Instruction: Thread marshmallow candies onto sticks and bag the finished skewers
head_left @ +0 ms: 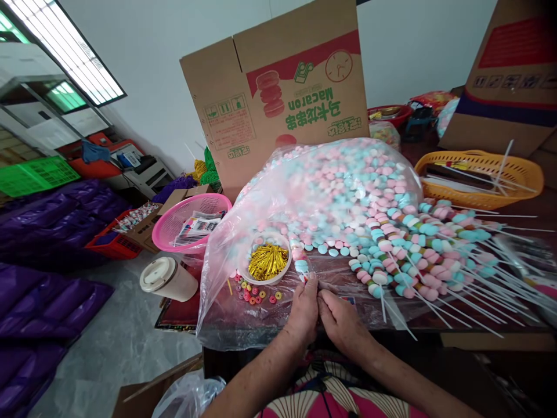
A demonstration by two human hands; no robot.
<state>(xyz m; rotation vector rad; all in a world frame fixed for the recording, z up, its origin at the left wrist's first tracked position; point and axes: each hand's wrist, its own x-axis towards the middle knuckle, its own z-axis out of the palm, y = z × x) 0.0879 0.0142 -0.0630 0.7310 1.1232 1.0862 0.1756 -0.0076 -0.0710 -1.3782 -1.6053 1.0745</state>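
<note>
Both hands meet near the table's front edge. My left hand [306, 303] is closed around the lower end of a candy skewer [300, 261], whose pink, white and blue pieces point away from me. Against it, my right hand [340, 318] is closed with its fingers pinched; what lies in them is hidden. To the left of the skewer stands a white bowl [286, 273] of gold twist ties [267, 261]. Small ring-shaped candies [253, 295] lie scattered in front of it. On the right is a pile of finished-looking candy skewers [418, 261] with white sticks.
A large clear plastic bag [304, 186] of pastel candies fills the table's middle, before a cardboard box [282, 87]. At left are a pink basket [191, 209] with printed packets and a lidded cup [167, 278]. An orange basket [478, 174] holding sticks stands back right.
</note>
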